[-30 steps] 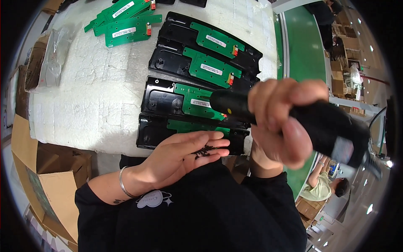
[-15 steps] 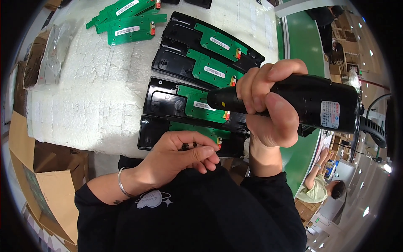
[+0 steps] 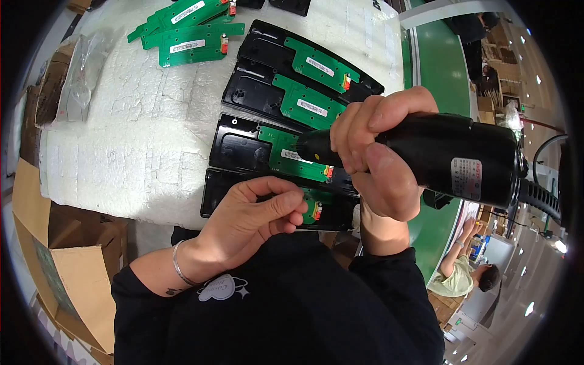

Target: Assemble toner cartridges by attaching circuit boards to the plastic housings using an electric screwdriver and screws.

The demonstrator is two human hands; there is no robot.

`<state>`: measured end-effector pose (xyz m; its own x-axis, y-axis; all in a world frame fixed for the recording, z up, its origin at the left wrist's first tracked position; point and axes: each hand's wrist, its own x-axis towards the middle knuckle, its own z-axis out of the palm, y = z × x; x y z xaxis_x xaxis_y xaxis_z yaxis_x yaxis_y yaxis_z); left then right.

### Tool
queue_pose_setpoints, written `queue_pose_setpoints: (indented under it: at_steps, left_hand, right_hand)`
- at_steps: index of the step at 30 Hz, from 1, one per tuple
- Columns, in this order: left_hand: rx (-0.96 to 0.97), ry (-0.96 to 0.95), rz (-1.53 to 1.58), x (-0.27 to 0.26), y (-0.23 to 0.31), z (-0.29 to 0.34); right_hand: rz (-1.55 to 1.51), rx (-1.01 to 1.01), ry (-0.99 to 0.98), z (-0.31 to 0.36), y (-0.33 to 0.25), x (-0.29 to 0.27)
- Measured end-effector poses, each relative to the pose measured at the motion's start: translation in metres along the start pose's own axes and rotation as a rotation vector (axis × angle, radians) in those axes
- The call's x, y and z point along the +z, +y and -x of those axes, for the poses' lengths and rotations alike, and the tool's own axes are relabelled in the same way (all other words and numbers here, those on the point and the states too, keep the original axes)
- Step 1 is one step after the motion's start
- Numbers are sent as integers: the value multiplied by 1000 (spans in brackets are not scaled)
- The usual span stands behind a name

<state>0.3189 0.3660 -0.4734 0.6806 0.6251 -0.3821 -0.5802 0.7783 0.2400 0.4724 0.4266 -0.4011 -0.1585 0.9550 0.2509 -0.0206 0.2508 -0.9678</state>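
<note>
My right hand (image 3: 389, 158) is wrapped round a black corded electric screwdriver (image 3: 447, 158). Its nose lies over the green circuit board (image 3: 274, 159) in the third black plastic housing (image 3: 240, 148); the bit's contact cannot be made out. Thumb and fingers of my left hand (image 3: 258, 213) are pinched together above the nearest housing (image 3: 216, 190), covering part of its circuit board (image 3: 311, 205). The small black screws in this hand are now hidden by the fingers. Farther off, two more housings (image 3: 255, 85) (image 3: 261, 45) each carry a green board.
Loose green circuit boards (image 3: 191, 45) are stacked at the far left of the white foam-covered table (image 3: 134, 134). An open cardboard box (image 3: 79, 274) stands at the left, beside clear plastic wrap (image 3: 85, 73). Right of the table is a green surface (image 3: 429, 67); a co-worker (image 3: 462, 274) sits beyond.
My left fingers have curled tighter and moved slightly left and up, hiding the small black screws. The screwdriver's rear has swung slightly nearer and its nose has shifted a little left.
</note>
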Motion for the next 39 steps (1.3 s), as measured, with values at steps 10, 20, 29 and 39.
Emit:
queue_pose_setpoints:
  at_steps: [10, 20, 29, 39]
  left_hand:
    - [99, 16, 144, 4, -5, -9]
    - [78, -83, 188, 13, -8, -16]
    - [-173, -66, -47, 13, -1, -9]
    - [-122, -94, -302, 12, 6, -6]
  right_hand:
    - [-465, -421, -232, 15, -58, -17]
    - [-328, -483, -256, 23, -49, -15]
    - [-182, -152, 121, -4, 6, -15]
    - [-74, -22, 117, -14, 3, -1]
